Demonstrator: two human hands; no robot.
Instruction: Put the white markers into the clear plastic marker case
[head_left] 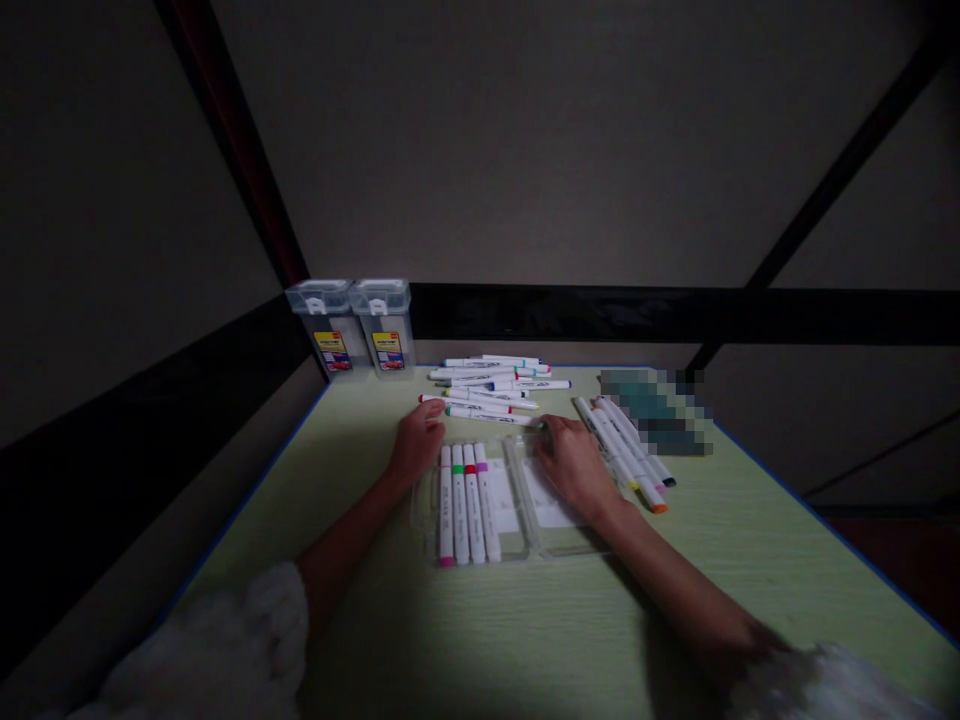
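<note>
A clear plastic marker case (532, 535) lies unfolded on the table, with several white markers (470, 505) side by side in its left half. A white marker with a green end (491, 416) lies crosswise just behind the case. My right hand (576, 462) reaches over the case's right half, its fingers closed at that marker's right end; the fingertips are partly hidden. My left hand (417, 442) is at the case's back left corner. Its fingers are bent and slightly apart near the marker's green end, with nothing visible between them.
Behind the hands lies a loose pile of markers (499, 375). More markers (626, 455) lie to the right, beside a blurred-out greenish item (656, 412). Two clear lidded boxes (319, 325) stand at the back left. The table (420, 640) has blue edges, with walls behind and left.
</note>
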